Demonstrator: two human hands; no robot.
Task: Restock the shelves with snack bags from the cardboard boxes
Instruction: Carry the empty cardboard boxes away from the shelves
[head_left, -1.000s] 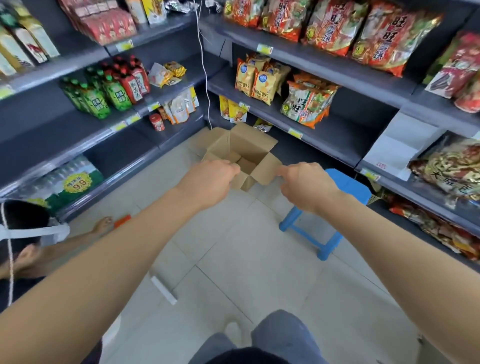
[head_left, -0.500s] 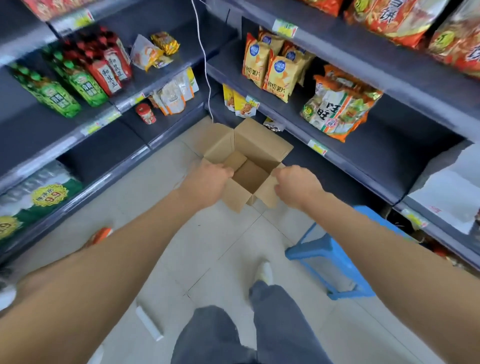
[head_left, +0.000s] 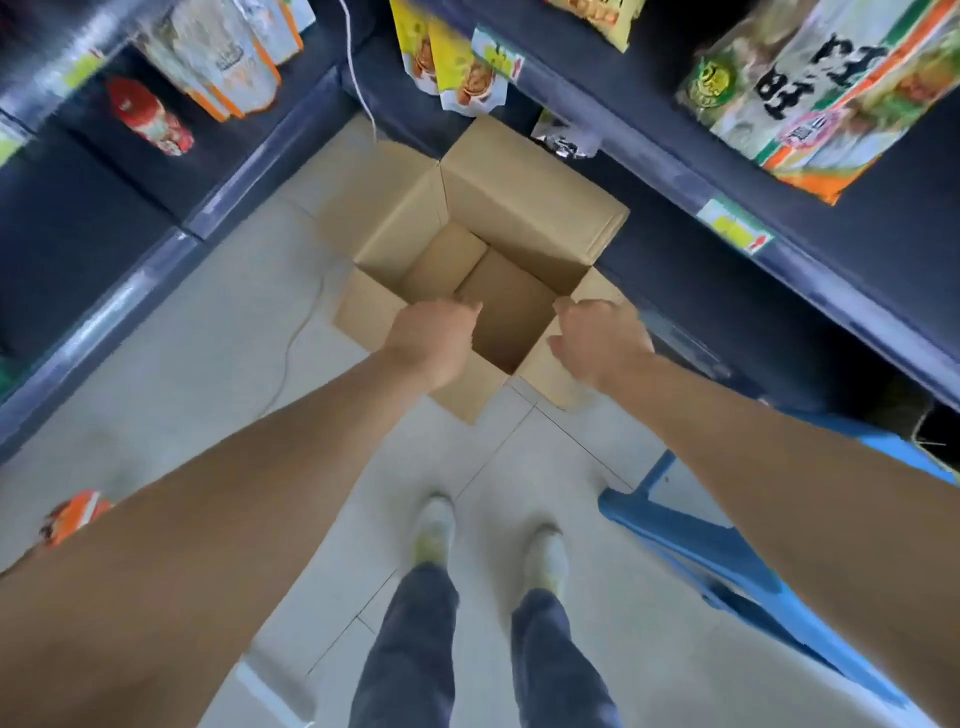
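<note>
An open cardboard box (head_left: 519, 208) stands on the tiled floor in the corner between two dark shelf units; its inside looks empty. My left hand (head_left: 431, 338) has its fingers curled over the box's near left rim. My right hand (head_left: 602, 338) curls round the near right rim, thumb at the edge. Snack bags stand on the shelves above: a large green and orange bag (head_left: 810, 88) at the right and yellow bags (head_left: 452, 67) behind the box.
A blue plastic stool (head_left: 701, 545) stands at my right, close to the shelf. A white cable (head_left: 358, 78) hangs in the corner and trails over the floor. An orange packet (head_left: 72, 514) lies on the floor at the left. My feet (head_left: 436, 530) are just before the box.
I have stepped up to the box and the view has tilted down. Both hands have dropped from above the box onto its near rim.
</note>
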